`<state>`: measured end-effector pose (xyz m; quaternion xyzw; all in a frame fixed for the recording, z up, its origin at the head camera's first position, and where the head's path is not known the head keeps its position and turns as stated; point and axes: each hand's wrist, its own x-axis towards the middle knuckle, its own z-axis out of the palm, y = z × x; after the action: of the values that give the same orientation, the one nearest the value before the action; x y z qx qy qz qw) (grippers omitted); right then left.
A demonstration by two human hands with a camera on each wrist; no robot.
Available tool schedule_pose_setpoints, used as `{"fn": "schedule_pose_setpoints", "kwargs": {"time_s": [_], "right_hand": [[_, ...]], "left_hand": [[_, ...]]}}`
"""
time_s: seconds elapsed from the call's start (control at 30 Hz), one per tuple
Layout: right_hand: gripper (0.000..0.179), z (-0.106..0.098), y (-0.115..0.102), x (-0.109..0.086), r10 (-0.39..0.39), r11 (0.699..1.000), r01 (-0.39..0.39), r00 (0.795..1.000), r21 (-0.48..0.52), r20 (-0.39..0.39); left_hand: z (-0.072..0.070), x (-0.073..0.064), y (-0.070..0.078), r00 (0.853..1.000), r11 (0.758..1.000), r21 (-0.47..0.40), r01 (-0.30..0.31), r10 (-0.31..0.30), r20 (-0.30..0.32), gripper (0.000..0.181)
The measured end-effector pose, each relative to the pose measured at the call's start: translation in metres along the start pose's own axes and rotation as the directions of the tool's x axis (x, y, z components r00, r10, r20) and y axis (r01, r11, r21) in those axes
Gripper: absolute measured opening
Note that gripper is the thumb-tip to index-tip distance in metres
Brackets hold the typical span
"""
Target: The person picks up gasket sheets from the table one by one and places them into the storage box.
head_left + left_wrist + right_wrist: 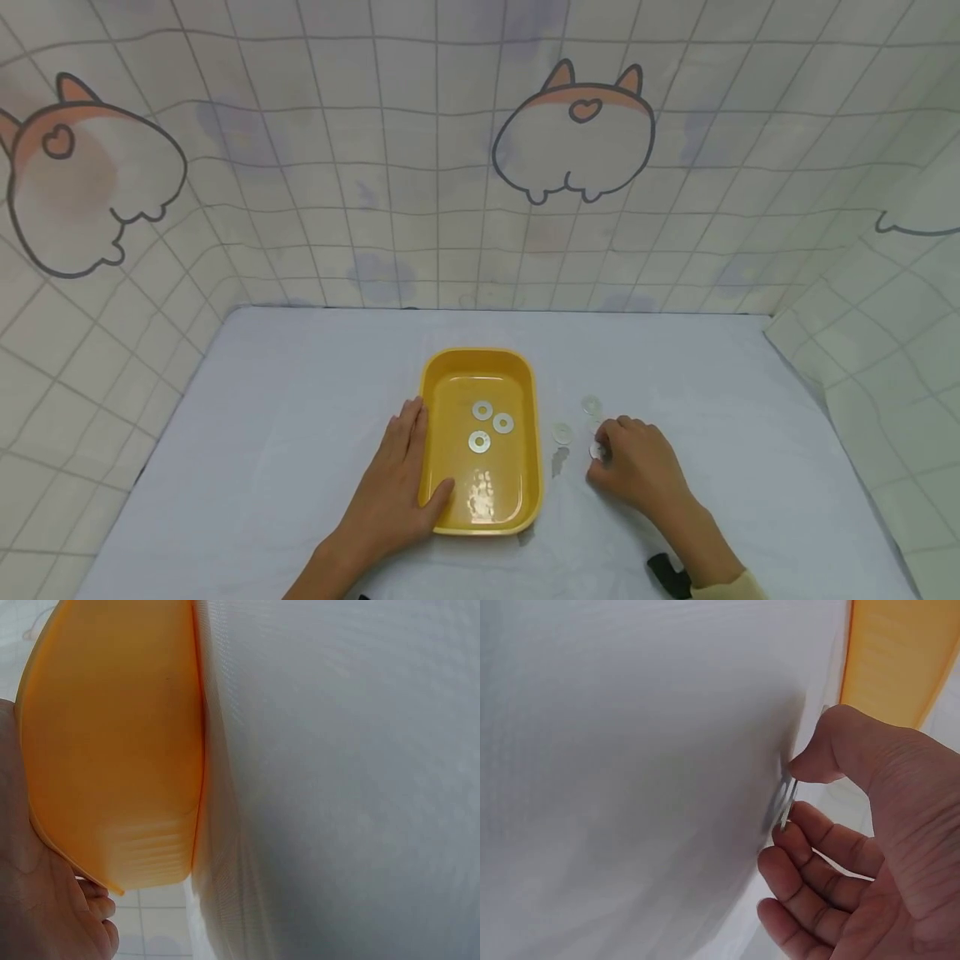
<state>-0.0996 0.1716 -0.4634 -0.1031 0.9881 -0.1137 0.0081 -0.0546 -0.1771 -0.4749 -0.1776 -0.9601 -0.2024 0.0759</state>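
Observation:
A yellow tray (531,467) stands on the white tabletop with three flat metal washers (479,442) lying in it. My left hand (401,483) rests along the tray's left rim, fingers straight and thumb over the near left corner. To the right of the tray, my right hand (641,467) pinches a washer (786,801) between thumb and fingertips, low at the tabletop. In the right wrist view that washer is seen nearly edge-on. Two more washers, a near one (562,433) and a farther one (592,406), lie close by; another is partly hidden by the right hand.
Grey marks (558,461) show on the white cloth (300,400) beside the tray. A black strap-like item (669,575) is by the right wrist. Curtains (405,167) with a grid pattern and cartoon animals hang around the table's back and sides.

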Motion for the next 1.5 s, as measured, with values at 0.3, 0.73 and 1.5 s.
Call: {"fn": "schedule_pose_setpoints", "kwargs": {"time_s": [0.3,0.73,1.5], "right_hand": [[0.021,-0.005,-0.001,0.000,-0.031,0.999,0.030,0.999,-0.043,-0.011],[0.019,-0.011,-0.002,-0.001,-0.118,0.993,0.116,0.990,-0.036,-0.075],[0.019,-0.028,-0.013,-0.001,-0.168,0.986,0.169,0.983,0.006,-0.081]], "left_hand": [[0.002,0.001,0.001,0.998,0.999,0.011,-0.035,0.036,-0.055,0.098],[0.002,-0.001,0.000,0.998,0.999,0.009,-0.033,0.033,-0.047,0.097],[0.002,-0.001,-0.001,0.999,1.000,0.002,-0.023,0.023,-0.032,0.098]]}}
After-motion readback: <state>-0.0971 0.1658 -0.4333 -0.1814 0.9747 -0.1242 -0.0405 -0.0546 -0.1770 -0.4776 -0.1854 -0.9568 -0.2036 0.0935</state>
